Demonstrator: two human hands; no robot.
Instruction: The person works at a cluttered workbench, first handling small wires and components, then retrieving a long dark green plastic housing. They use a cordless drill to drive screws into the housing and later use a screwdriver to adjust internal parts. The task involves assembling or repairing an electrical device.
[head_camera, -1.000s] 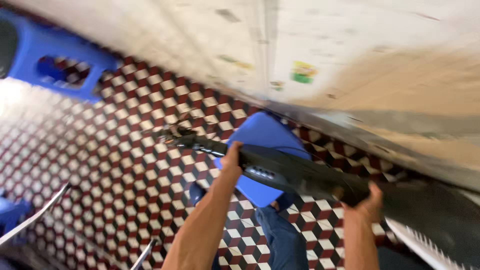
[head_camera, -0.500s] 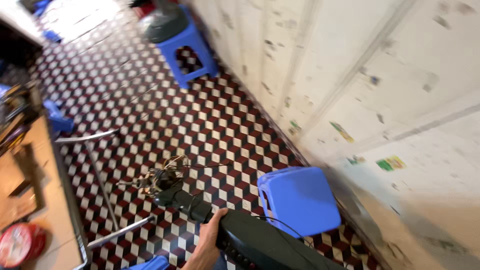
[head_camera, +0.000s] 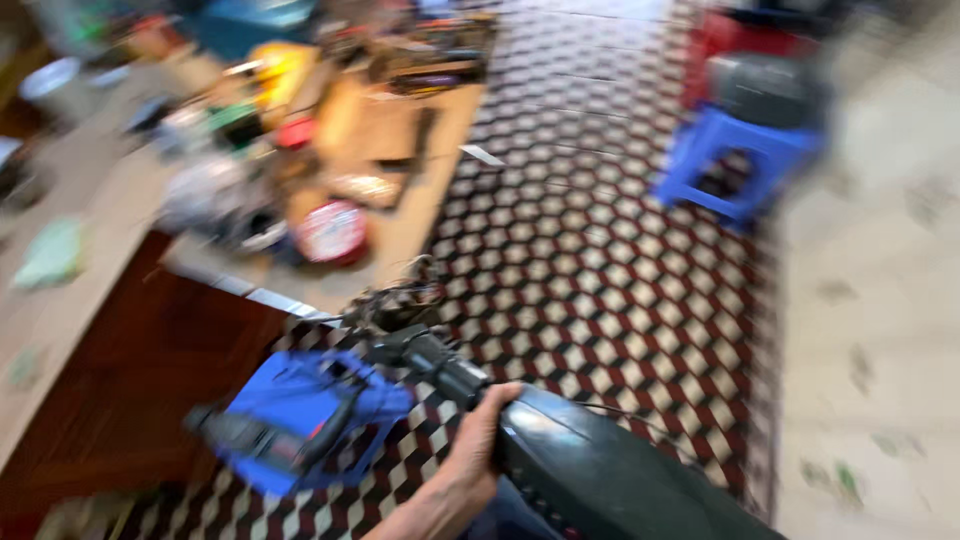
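The left hand (head_camera: 478, 440) grips a long black device (head_camera: 590, 470) above the checkered floor (head_camera: 600, 270), near a blue stool (head_camera: 735, 165) at far right.

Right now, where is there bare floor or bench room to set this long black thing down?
The checkered tile floor lies bare between the cluttered wooden workbench and the blue plastic stool. The bench is crowded. The left hand grips the long black device.

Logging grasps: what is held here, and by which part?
One hand grips a long black device where its wide body narrows to the neck. Which hand, and where the other is, cannot be told.
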